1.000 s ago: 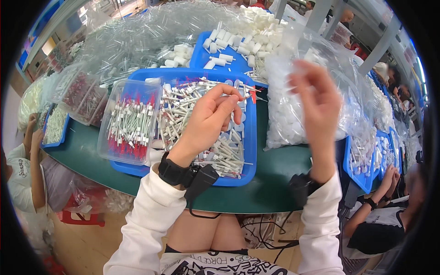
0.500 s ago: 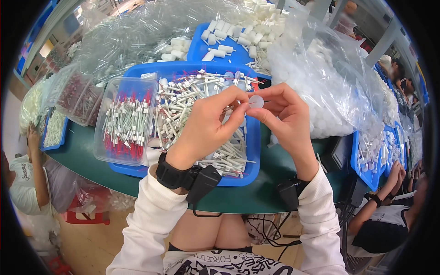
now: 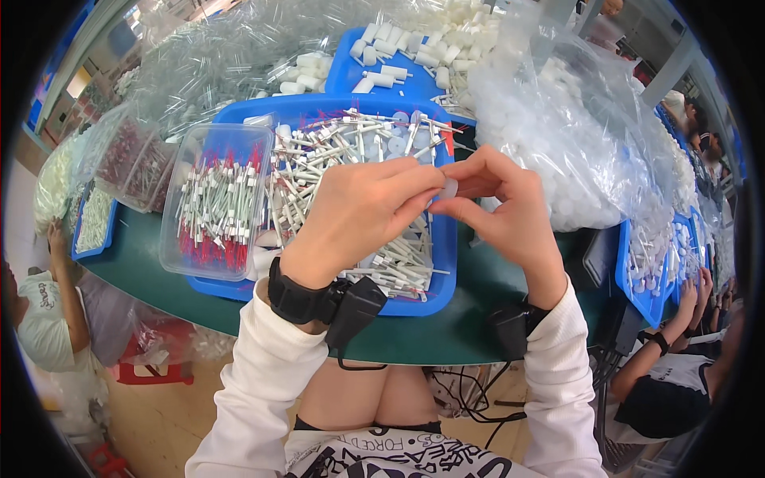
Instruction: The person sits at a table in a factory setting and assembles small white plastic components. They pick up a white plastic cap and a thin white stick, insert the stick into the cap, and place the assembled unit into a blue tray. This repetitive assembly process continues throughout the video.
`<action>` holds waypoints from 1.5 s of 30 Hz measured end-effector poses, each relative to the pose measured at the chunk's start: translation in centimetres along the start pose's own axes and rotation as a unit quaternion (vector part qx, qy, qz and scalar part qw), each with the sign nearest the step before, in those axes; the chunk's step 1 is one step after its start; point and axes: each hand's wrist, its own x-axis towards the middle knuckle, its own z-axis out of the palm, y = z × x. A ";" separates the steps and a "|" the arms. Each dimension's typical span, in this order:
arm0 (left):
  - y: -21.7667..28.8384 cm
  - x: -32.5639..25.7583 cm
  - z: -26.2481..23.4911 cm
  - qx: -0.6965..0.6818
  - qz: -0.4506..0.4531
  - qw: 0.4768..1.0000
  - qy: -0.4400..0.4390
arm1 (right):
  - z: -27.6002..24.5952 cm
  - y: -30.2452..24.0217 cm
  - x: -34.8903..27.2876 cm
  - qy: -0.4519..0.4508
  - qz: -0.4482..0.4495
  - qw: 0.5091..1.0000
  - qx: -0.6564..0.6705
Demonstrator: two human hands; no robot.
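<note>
We saw the left hand point(image 3: 362, 209) closed in a pinch, thumb against fingers; its own fingertips hid whatever they gripped. We found the thumb and fingers of the right hand point(image 3: 506, 209) closed on a small translucent disc point(image 3: 450, 189), which sat between the two hands, above the right side of the blue tray point(image 3: 446, 275). In that tray we noted loose white stick-like pieces point(image 3: 392, 273), and at its left a clear box point(image 3: 170, 239) of red-ended pieces point(image 3: 219, 209). A plastic bag point(image 3: 542, 171) stood beyond the right hand.
</note>
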 end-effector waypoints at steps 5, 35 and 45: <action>0.1 0.1 0.0 0.000 0.011 1.000 -0.003 | -0.2 0.1 0.0 -0.010 0.035 0.998 0.060; -0.2 0.0 1.8 -0.208 -0.092 0.974 -0.021 | 1.3 2.7 -0.3 0.040 0.051 0.970 0.232; -0.7 -0.4 1.4 -0.110 -0.110 0.987 0.031 | 1.1 2.8 -0.3 0.031 0.057 0.985 0.160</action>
